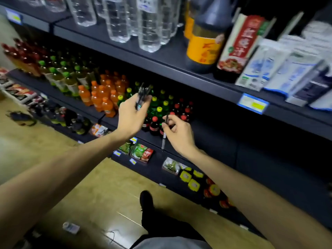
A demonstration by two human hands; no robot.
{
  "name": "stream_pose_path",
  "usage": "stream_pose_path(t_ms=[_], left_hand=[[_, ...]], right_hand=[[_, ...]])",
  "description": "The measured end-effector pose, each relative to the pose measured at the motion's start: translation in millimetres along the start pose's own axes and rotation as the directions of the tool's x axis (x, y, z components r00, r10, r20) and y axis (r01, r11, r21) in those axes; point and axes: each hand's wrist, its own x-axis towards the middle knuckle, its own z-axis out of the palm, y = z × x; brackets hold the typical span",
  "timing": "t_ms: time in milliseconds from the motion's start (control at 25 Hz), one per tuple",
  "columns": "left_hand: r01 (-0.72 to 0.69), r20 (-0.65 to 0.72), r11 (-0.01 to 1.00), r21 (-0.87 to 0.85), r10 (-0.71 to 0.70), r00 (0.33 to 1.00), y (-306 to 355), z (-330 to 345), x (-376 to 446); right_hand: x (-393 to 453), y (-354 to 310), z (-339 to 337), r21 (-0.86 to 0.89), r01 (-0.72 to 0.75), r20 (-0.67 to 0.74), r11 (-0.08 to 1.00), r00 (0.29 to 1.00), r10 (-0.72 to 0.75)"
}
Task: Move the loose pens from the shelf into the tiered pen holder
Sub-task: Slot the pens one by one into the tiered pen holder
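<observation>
My left hand (131,116) grips a bunch of dark pens (142,95) that stick up above its fingers, in front of the drinks shelf. To its right, my right hand (177,133) pinches a single pen (164,136) that hangs nearly upright, its pale lower end pointing down. The two hands are a short way apart in mid-air. No tiered pen holder is in view.
Dark shelving (179,69) runs across the view. Water bottles (118,18), sauce bottles (206,42) and cartons (269,69) stand on the upper shelf, soft drink bottles (100,97) on the one below, snack packets (142,151) lowest. My shoe (146,200) rests on the wooden floor.
</observation>
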Motion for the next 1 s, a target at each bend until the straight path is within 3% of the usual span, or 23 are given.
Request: stream_pose_path(t_ms=[200,440,720,1000], left_hand=[[0.172,-0.182,0.978,0.115,-0.150,0.972,-82.0,-94.8,45.1],[0.369,-0.439,0.923,0.109,-0.288,0.851,-175.9,-216.9,100.4],[0.430,-0.492,0.903,0.020,-0.365,0.790,-284.9,-325.0,155.8],[0.461,-0.502,0.887,0.006,-0.396,0.769,-386.4,-494.4,243.6]], right_hand=[[68.3,-62.0,109.5,0.024,0.154,0.193,0.988,0.969,-0.155],[139.2,-150.9,248.5,0.131,0.236,0.374,0.963,0.887,-0.269],[201.6,-238.8,414.5,0.170,0.250,0.511,0.953,0.805,-0.303],[282.1,-378.2,570.1,0.093,0.188,0.513,0.978,0.833,-0.209]])
